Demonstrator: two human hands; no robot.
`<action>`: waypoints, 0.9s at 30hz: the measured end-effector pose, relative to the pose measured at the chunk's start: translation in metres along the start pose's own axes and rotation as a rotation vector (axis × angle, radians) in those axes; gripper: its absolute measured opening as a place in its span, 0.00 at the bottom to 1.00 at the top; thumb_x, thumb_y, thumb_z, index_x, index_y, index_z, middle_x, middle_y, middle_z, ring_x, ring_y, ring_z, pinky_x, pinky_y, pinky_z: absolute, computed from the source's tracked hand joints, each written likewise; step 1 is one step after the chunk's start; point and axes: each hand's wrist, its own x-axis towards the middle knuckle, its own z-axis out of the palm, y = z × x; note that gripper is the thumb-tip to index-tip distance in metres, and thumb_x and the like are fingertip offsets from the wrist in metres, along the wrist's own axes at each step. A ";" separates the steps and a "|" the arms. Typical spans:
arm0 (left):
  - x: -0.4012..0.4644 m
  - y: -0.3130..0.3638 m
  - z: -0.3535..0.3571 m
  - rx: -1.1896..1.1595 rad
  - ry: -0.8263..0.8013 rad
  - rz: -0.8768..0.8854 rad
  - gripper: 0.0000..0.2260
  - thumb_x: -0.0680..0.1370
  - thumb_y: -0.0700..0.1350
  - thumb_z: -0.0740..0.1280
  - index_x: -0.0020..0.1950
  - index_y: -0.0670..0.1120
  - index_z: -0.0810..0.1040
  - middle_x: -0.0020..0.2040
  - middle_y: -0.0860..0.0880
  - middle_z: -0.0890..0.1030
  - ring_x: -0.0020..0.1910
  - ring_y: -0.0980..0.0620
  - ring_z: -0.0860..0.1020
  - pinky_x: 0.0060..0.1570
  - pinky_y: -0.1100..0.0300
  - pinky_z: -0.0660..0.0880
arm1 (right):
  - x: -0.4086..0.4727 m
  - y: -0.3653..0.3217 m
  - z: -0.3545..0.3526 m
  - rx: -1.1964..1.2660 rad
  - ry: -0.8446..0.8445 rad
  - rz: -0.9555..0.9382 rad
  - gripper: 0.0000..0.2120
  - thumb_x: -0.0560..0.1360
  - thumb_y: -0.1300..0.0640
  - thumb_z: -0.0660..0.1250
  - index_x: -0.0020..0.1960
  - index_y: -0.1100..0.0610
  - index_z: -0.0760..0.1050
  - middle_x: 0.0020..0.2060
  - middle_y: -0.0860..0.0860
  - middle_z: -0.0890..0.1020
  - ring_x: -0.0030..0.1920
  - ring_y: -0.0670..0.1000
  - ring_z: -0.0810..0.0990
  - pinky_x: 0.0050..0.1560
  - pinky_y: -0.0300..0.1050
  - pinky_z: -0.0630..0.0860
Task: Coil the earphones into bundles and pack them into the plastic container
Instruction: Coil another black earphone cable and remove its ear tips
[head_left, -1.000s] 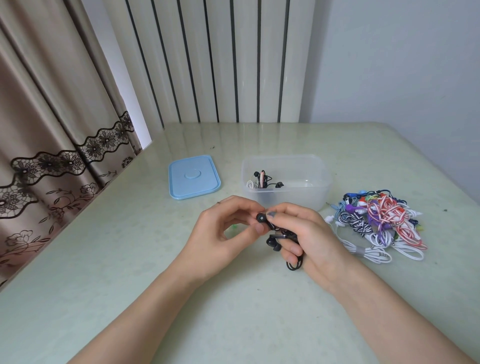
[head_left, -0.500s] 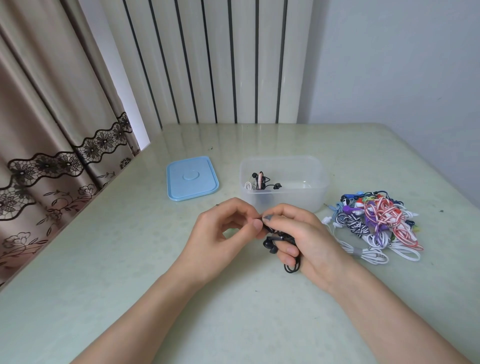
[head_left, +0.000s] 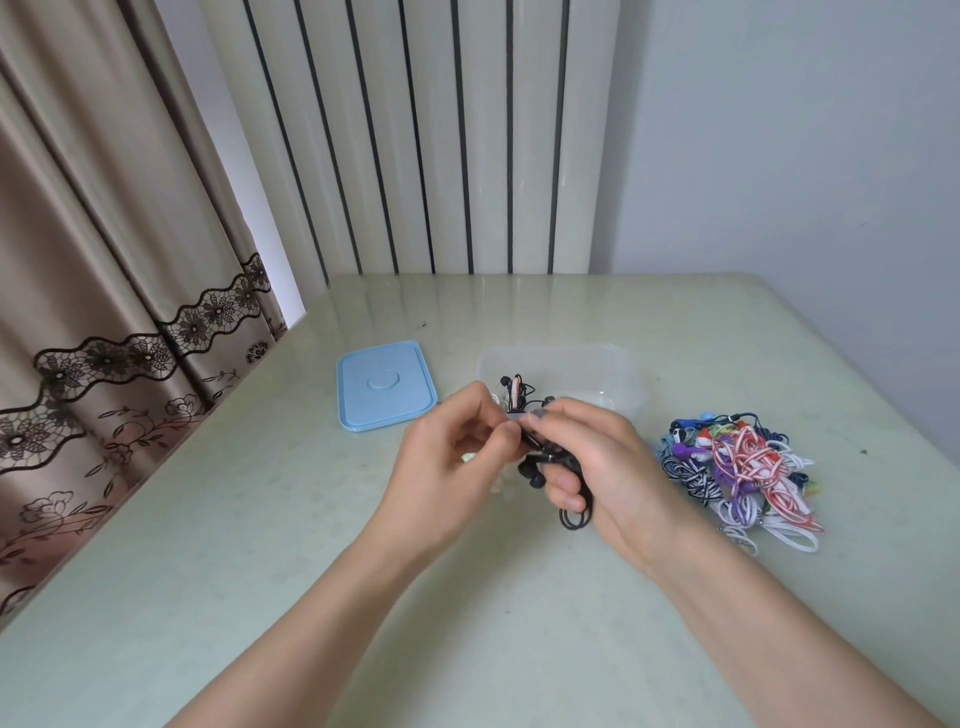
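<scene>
Hands meet mid-frame above table (head_left: 218, 545). Right hand (head_left: 597, 467) grips black earphones (head_left: 540, 467), coiled; loop hangs below fingers. Left hand (head_left: 452, 467) pinches cord end w/ thumb + forefinger. Clear container (head_left: 618, 374) at 12 o'clock behind hands, few earphones inside. Blue lid (head_left: 384, 384) at 10. Earphone pile (head_left: 737, 473), multi-colour, at 3 o'clock.

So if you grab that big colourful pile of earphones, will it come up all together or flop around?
Probably floppy: the earphone pile is thin cords lying in loose loops on the table. Several would likely lift together, since the red-and-white, striped and white cords cross over each other. It looks light, and unlikely to roll, being a flat heap.
</scene>
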 end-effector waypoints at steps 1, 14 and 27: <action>0.008 0.004 0.000 0.047 0.003 0.014 0.07 0.77 0.43 0.66 0.40 0.43 0.73 0.37 0.45 0.82 0.41 0.42 0.82 0.46 0.49 0.78 | 0.004 -0.008 0.000 0.000 0.002 0.005 0.09 0.80 0.61 0.63 0.46 0.67 0.76 0.28 0.50 0.76 0.25 0.49 0.60 0.23 0.40 0.56; 0.135 -0.014 0.004 0.740 -0.259 0.017 0.03 0.78 0.46 0.68 0.50 0.49 0.80 0.42 0.51 0.83 0.43 0.49 0.79 0.48 0.54 0.77 | 0.105 -0.059 -0.030 -0.577 0.041 0.300 0.12 0.82 0.53 0.54 0.58 0.62 0.67 0.42 0.57 0.71 0.33 0.54 0.77 0.36 0.46 0.77; 0.140 -0.043 0.019 0.926 -0.389 0.067 0.06 0.77 0.41 0.67 0.53 0.47 0.80 0.47 0.48 0.84 0.48 0.44 0.80 0.48 0.49 0.79 | 0.116 -0.039 -0.037 -0.868 -0.065 0.470 0.07 0.75 0.67 0.58 0.48 0.62 0.74 0.41 0.57 0.76 0.42 0.56 0.82 0.52 0.48 0.82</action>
